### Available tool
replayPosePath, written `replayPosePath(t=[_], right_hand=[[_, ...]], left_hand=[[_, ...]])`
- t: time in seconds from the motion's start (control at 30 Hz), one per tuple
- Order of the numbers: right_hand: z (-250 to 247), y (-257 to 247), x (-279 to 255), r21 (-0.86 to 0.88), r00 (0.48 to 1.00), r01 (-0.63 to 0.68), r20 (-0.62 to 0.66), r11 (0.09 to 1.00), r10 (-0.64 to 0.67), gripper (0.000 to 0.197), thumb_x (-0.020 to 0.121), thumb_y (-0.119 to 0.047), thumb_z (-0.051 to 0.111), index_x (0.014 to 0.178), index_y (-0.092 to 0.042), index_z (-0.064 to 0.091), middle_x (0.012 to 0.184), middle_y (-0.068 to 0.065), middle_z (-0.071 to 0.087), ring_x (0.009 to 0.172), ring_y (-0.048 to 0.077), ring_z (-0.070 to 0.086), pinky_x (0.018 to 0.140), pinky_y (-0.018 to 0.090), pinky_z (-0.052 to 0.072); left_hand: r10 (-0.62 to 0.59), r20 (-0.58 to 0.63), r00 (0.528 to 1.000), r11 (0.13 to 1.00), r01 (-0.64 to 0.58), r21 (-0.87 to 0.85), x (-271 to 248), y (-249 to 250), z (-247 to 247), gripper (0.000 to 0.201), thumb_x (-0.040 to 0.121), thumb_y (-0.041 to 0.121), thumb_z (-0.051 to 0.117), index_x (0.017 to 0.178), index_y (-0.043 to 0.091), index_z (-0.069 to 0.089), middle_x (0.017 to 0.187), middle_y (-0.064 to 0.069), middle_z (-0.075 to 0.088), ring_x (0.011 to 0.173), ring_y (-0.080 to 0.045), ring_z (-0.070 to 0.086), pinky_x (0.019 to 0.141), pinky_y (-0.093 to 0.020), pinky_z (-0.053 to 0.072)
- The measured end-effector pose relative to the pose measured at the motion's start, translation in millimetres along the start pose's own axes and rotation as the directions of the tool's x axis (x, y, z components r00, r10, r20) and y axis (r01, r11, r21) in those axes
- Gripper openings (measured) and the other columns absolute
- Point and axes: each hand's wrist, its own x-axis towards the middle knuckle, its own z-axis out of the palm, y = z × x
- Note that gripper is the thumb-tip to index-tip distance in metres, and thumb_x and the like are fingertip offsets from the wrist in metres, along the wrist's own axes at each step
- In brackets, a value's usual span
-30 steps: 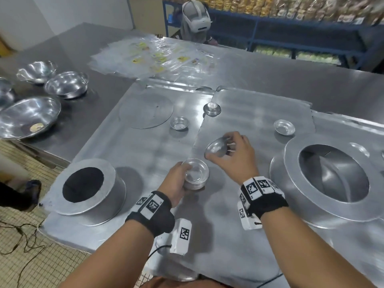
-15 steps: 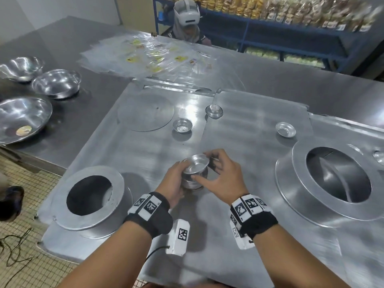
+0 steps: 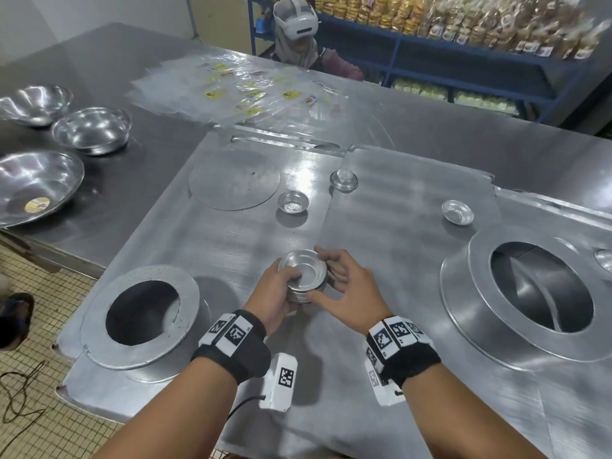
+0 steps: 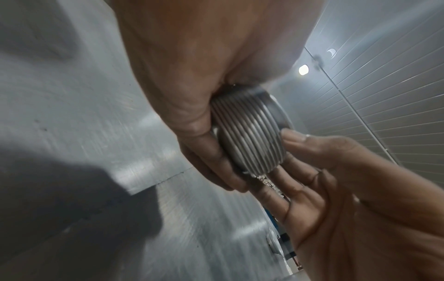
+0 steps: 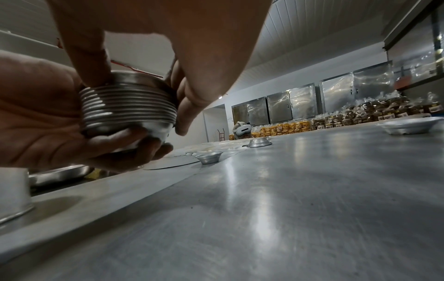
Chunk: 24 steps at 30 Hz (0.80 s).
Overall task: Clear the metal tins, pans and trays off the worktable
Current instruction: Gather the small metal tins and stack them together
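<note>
My left hand (image 3: 276,289) has its grip closed round a nested stack of small round silver metal tins (image 3: 303,276), fingers curled under the base, ribbed rims stacked tight in both wrist views; the stack is up off the grey metal surface (image 3: 397,260), near its front middle. My right hand (image 3: 344,286) is on the stack's other side, thumb on the lower rims and fingertips against the far edge, a light pinch steadying it rather than carrying it, I'd judge. Progress: partway, early-to-middle. Collected so far is just this stack. Left loose on the surface: one small open silver tin (image 3: 293,202) beside a flat round metal disc (image 3: 234,180), an upturned small tin (image 3: 343,178) further back, another small tin (image 3: 457,212) to the right, plus a tin cut off at the right edge (image 3: 604,260). Two large ring-shaped metal pans with centre holes, left (image 3: 142,314) and right (image 3: 536,293), are untouched. The shiny steel bowls (image 3: 91,129) sit on the darker table to the left; can't tell if they count. Hard to make out: exact tin count in the stack, whether the top tin is fully seated, what's inside the ring pans. Wrist views are blurred.
</note>
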Motion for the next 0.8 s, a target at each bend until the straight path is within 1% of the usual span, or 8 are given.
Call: replayPosePath(t=[0.17, 0.23, 0.3, 0.37, 0.47, 0.57, 0.7, 0.8], right_hand=[[-1.8, -0.2, -0.5, -0.015, 0.999, -0.017, 0.042, 1.0, 0.018, 0.062, 0.072, -0.005, 0.086, 0.126, -0.014, 0.056, 0.133, -0.017, 0.059, 0.122, -0.006, 0.056, 0.101, 0.019, 0.048], [-2.7, 1.5, -0.3, -0.011, 0.997, -0.039, 0.067, 0.999, 0.039, 0.068, 0.072, -0.007, 0.086, 0.131, -0.016, 0.054, 0.131, -0.013, 0.062, 0.121, -0.004, 0.057, 0.1, 0.018, 0.048], [-4.2, 1.7, 0.1, -0.002, 0.994, -0.082, 0.072, 0.997, 0.082, 0.069, 0.074, -0.014, 0.086, 0.134, -0.019, 0.054, 0.127, -0.01, 0.064, 0.119, -0.003, 0.059, 0.098, 0.019, 0.05], [-6.4, 2.0, 1.3, -0.021, 0.992, -0.119, 0.046, 0.993, 0.119, 0.056, 0.079, -0.021, 0.083, 0.129, -0.022, 0.059, 0.12, -0.012, 0.068, 0.113, -0.003, 0.063, 0.097, 0.02, 0.05], [-12.6, 2.4, 2.1, -0.079, 0.989, -0.144, -0.03, 0.986, 0.142, 0.024, 0.087, -0.022, 0.075, 0.109, -0.03, 0.07, 0.098, -0.008, 0.075, 0.094, 0.007, 0.072, 0.088, 0.032, 0.058], [-20.0, -1.3, 2.4, -0.088, 0.967, -0.253, -0.063, 0.963, 0.248, 0.018, 0.084, -0.009, 0.073, 0.1, -0.018, 0.075, 0.085, 0.006, 0.075, 0.075, 0.023, 0.074, 0.07, 0.042, 0.063], [-35.5, 1.6, -6.8, -0.201, 0.938, -0.345, -0.068, 0.917, 0.339, 0.024, 0.076, 0.0, 0.07, 0.097, -0.011, 0.076, 0.081, 0.007, 0.075, 0.064, 0.022, 0.074, 0.061, 0.037, 0.063], [-46.6, 7.4, -18.9, -0.213, 0.906, -0.423, -0.107, 0.881, 0.41, 0.027, 0.072, 0.004, 0.069, 0.091, -0.014, 0.078, 0.079, 0.005, 0.074, 0.066, 0.021, 0.073, 0.054, 0.03, 0.06]], left_hand=[[0.014, -0.015, 1.0, 1.0, -0.014, -0.001, -2.5, 0.8, -2.8, 0.037, 0.096, 0.003, 0.046, 0.13, 0.009, 0.056, 0.123, -0.032, 0.062, 0.094, -0.044, 0.066, 0.072, -0.042, 0.057], [0.019, -0.013, 1.0, 1.0, -0.019, 0.005, -4.5, 1.7, -2.9, 0.035, 0.096, 0.004, 0.046, 0.129, 0.01, 0.057, 0.122, -0.031, 0.062, 0.093, -0.043, 0.067, 0.068, -0.04, 0.059], [0.019, -0.008, 1.0, 1.0, -0.019, 0.016, -6.6, 2.8, -1.0, 0.033, 0.097, 0.004, 0.046, 0.127, 0.01, 0.058, 0.121, -0.028, 0.064, 0.097, -0.042, 0.069, 0.073, -0.045, 0.062], [0.013, 0.006, 1.0, 0.999, -0.013, 0.031, -8.7, 3.1, 2.0, 0.033, 0.097, 0.004, 0.048, 0.127, 0.009, 0.058, 0.126, -0.028, 0.063, 0.109, -0.044, 0.067, 0.086, -0.057, 0.059], [-0.009, 0.016, 1.0, 0.997, 0.008, 0.071, -10.5, 1.7, 8.3, 0.031, 0.096, 0.002, 0.05, 0.125, 0.008, 0.059, 0.121, -0.023, 0.065, 0.113, -0.047, 0.064, 0.089, -0.063, 0.055], [-0.023, 0.018, 1.0, 0.993, 0.021, 0.112, -11.5, -0.2, 15.0, 0.029, 0.094, 0.001, 0.052, 0.121, 0.008, 0.061, 0.109, -0.019, 0.067, 0.1, -0.038, 0.067, 0.089, -0.053, 0.056], [-0.023, 0.059, 0.998, 0.953, 0.004, 0.304, -10.3, -7.4, 28.0, 0.028, 0.093, -0.002, 0.051, 0.117, 0.007, 0.064, 0.096, -0.011, 0.067, 0.077, -0.019, 0.062, 0.06, -0.021, 0.05], [-0.073, 0.149, 0.986, 0.875, -0.009, 0.485, -9.1, -10.6, 35.8, 0.034, 0.085, -0.009, 0.053, 0.113, -0.001, 0.07, 0.092, -0.014, 0.07, 0.074, -0.018, 0.062, 0.055, -0.017, 0.046]])
